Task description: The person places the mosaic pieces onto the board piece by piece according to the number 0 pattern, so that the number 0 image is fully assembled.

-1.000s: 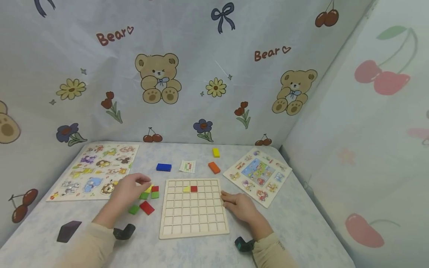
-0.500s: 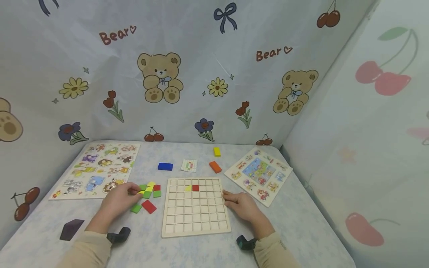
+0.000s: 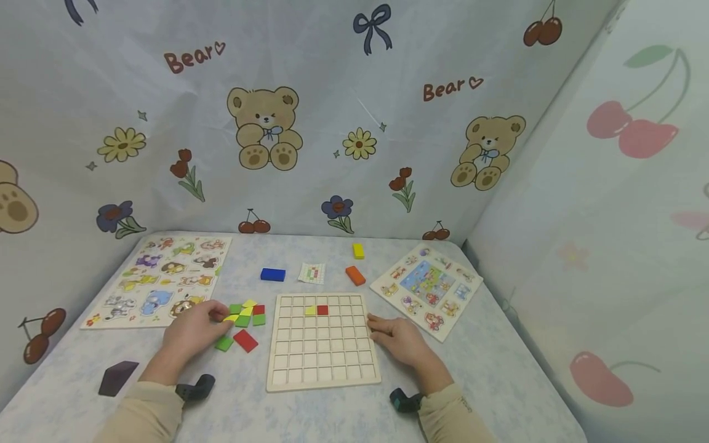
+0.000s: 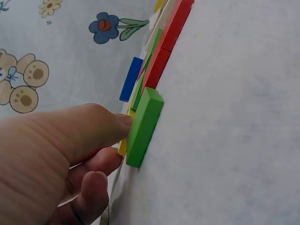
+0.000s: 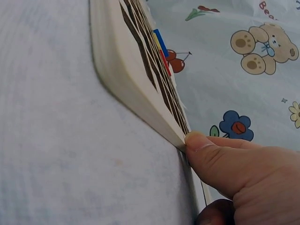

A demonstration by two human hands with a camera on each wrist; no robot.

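Note:
My left hand (image 3: 220, 319) lies on the table at a cluster of small green, yellow and red tiles (image 3: 247, 313). In the left wrist view its thumb (image 4: 119, 126) presses against a green tile (image 4: 143, 126), and a yellow tile (image 4: 123, 147) sits pinched between thumb and finger. My right hand (image 3: 373, 326) rests at the right edge of the wooden grid board (image 3: 324, 363), thumb (image 5: 199, 143) against that edge. One yellow tile (image 3: 311, 311) and one red tile (image 3: 323, 310) sit in the board's second row.
A loose green tile (image 3: 224, 343) and red tile (image 3: 245, 340) lie near my left hand. Behind the board are a blue block (image 3: 273, 274), pattern card (image 3: 312, 273), orange block (image 3: 355, 275) and yellow block (image 3: 358, 250). Picture puzzles (image 3: 160, 280) (image 3: 426, 289) flank it. A dark purple piece (image 3: 117, 377) lies front left.
My left hand came down from above the tile cluster to the table and drew back slightly toward me. The right hand stayed at the board's edge.

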